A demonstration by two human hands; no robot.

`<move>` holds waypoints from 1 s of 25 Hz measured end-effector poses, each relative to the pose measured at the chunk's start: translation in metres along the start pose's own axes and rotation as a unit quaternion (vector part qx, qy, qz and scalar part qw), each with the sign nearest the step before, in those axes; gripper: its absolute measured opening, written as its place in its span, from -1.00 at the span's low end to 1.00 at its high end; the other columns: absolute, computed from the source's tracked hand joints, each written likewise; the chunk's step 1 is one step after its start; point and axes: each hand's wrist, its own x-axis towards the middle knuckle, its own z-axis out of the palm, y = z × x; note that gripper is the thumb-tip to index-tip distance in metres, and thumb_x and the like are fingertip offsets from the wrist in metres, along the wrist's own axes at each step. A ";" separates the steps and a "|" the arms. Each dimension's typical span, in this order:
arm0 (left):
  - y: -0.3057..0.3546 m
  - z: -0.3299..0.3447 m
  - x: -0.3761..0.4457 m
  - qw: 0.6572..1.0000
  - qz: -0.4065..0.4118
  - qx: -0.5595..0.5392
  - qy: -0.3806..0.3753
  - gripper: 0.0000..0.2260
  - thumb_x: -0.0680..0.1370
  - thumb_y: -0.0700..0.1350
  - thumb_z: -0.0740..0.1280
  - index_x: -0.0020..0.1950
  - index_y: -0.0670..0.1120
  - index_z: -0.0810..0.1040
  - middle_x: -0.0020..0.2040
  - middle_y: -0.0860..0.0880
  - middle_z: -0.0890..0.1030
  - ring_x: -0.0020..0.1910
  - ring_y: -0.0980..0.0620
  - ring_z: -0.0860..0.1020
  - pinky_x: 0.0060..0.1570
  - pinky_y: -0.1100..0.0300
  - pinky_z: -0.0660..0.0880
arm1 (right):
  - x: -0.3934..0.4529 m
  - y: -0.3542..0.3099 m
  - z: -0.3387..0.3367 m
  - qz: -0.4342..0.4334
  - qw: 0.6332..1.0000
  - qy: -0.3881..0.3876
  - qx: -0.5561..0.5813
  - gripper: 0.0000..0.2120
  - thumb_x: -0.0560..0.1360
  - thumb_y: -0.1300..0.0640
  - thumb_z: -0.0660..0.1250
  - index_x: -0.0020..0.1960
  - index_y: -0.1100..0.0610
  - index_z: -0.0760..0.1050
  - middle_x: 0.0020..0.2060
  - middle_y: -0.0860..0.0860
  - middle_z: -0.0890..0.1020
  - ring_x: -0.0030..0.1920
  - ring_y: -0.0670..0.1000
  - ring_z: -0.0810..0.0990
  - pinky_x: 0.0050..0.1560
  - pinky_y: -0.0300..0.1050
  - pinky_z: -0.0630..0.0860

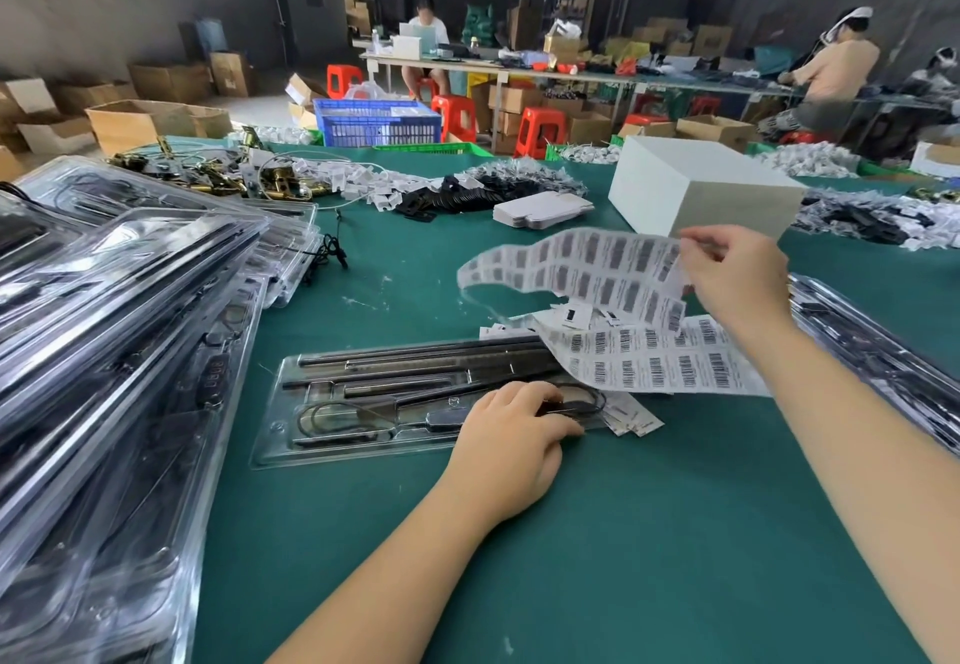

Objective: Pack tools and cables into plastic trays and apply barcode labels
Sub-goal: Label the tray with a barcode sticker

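Note:
A clear plastic tray [291, 447] lies on the green table in front of me, holding long dark rods [415, 356] and a looped black cable [332, 416]. My left hand [511, 434] rests on the tray's right end, its fingers curled over a black cable part there. My right hand [737, 278] is raised above the table and pinches the edge of a blurred sheet of barcode labels [582, 268]. A second barcode sheet [660, 362] lies flat over the tray's right end.
A tall stack of filled clear trays [114, 330] takes up the left side, and more trays [878, 351] lie at the right. A white box [701, 190], flat white cartons [540, 211], brass hardware [208, 174] and piles of small bagged parts sit further back. Loose small labels [634, 416] lie by the tray.

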 end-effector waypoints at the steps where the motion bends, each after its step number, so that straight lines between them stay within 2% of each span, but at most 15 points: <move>1: -0.001 0.000 0.001 1.000 -0.004 -0.009 0.003 -0.69 0.52 -0.10 0.21 0.18 0.11 0.60 0.25 0.07 0.51 0.24 -0.01 0.43 0.23 0.11 0.35 | -0.003 0.000 0.002 0.012 0.999 -0.021 0.027 -0.77 0.57 0.12 0.30 0.18 0.13 0.60 0.02 0.04 0.67 -0.19 -0.04 0.63 -0.24 -0.28 0.53; 5: -0.002 -0.001 0.004 0.997 -0.031 -0.060 0.023 -0.76 0.54 -0.12 0.19 0.13 -0.01 0.56 0.11 0.09 0.60 0.11 0.04 0.52 0.10 0.15 0.43 | -0.021 0.009 0.014 0.006 0.997 -0.059 0.057 -0.78 0.56 0.05 0.32 0.19 0.02 0.57 -0.07 -0.02 0.67 -0.10 0.02 0.64 -0.06 0.03 0.62; 8: -0.002 -0.001 0.004 0.995 -0.053 -0.078 0.034 -0.85 0.55 -0.08 0.20 0.07 -0.03 0.51 0.00 0.09 0.61 0.01 0.04 0.53 -0.05 0.16 0.42 | -0.034 0.020 0.025 0.058 0.982 -0.145 0.106 -0.72 0.50 -0.05 0.39 0.17 -0.01 0.53 -0.12 -0.03 0.66 -0.11 -0.01 0.65 -0.11 -0.06 0.61; 11: -0.002 -0.001 0.004 0.994 -0.064 -0.078 0.029 -0.85 0.56 -0.06 0.21 0.10 -0.02 0.46 -0.03 0.10 0.60 -0.03 0.04 0.52 -0.11 0.18 0.39 | -0.046 0.035 0.036 0.030 0.981 -0.192 0.031 -0.84 0.52 -0.12 0.33 0.04 -0.09 0.56 -0.08 -0.09 0.65 -0.11 -0.09 0.60 -0.18 -0.22 0.46; 14: -0.002 -0.001 0.004 0.994 -0.069 -0.081 0.023 -0.79 0.57 -0.04 0.20 0.19 0.01 0.44 0.04 0.10 0.60 0.01 0.05 0.52 -0.07 0.18 0.39 | -0.054 0.046 0.048 0.015 0.972 -0.233 0.010 -0.75 0.53 0.04 0.35 0.20 -0.04 0.54 0.06 -0.08 0.62 -0.07 -0.17 0.59 -0.06 -0.31 0.43; 16: -0.002 -0.001 0.005 0.994 -0.067 -0.077 0.024 -0.76 0.59 -0.07 0.18 0.24 0.00 0.45 0.13 0.09 0.59 0.06 0.02 0.53 -0.02 0.16 0.41 | -0.056 0.046 0.054 0.026 0.963 -0.255 0.084 -0.58 0.48 0.30 0.32 0.29 0.01 0.48 0.18 -0.05 0.57 0.14 -0.11 0.58 0.16 -0.28 0.43; 18: -0.002 -0.001 0.007 0.995 -0.076 -0.067 0.016 -0.74 0.62 -0.11 0.14 0.28 0.01 0.46 0.19 0.08 0.55 0.09 -0.01 0.53 0.03 0.13 0.43 | -0.058 0.046 0.059 0.017 0.960 -0.246 0.129 -0.45 0.40 0.45 0.27 0.28 -0.01 0.47 0.19 -0.10 0.56 0.24 -0.11 0.54 0.21 -0.34 0.43; 20: -0.004 0.000 0.010 0.994 -0.096 -0.058 0.007 -0.75 0.64 -0.11 0.12 0.27 0.05 0.48 0.21 0.10 0.54 0.12 0.00 0.53 0.06 0.10 0.44 | -0.056 0.042 0.062 -0.001 0.973 -0.211 0.098 -0.55 0.41 0.38 0.37 0.21 -0.01 0.57 0.10 -0.13 0.62 0.14 -0.17 0.59 0.09 -0.48 0.44; 21: -0.005 0.000 0.012 0.993 -0.104 -0.059 0.009 -0.76 0.64 -0.10 0.13 0.24 0.07 0.50 0.20 0.12 0.54 0.12 0.02 0.53 0.07 0.09 0.44 | -0.054 0.039 0.064 -0.013 0.978 -0.197 0.062 -0.65 0.43 0.30 0.42 0.16 0.01 0.62 0.07 -0.11 0.65 0.08 -0.17 0.61 0.06 -0.45 0.48; 23: -0.005 0.000 0.012 0.991 -0.108 -0.069 0.024 -0.78 0.63 -0.09 0.17 0.21 0.07 0.53 0.17 0.13 0.56 0.12 0.04 0.53 0.07 0.09 0.45 | -0.054 0.032 0.070 -0.057 0.982 -0.181 -0.020 -0.81 0.46 0.18 0.43 0.06 0.03 0.67 0.02 -0.04 0.69 0.03 -0.08 0.63 0.10 -0.19 0.54; 25: -0.003 0.000 0.011 0.990 -0.092 -0.094 0.050 -0.78 0.60 -0.14 0.23 0.21 0.01 0.55 0.17 0.08 0.56 0.13 0.03 0.53 0.09 0.12 0.45 | -0.058 0.020 0.073 -0.094 0.979 -0.172 -0.056 -0.90 0.49 0.12 0.39 -0.04 0.00 0.66 -0.03 -0.04 0.69 0.00 -0.01 0.61 0.05 -0.07 0.52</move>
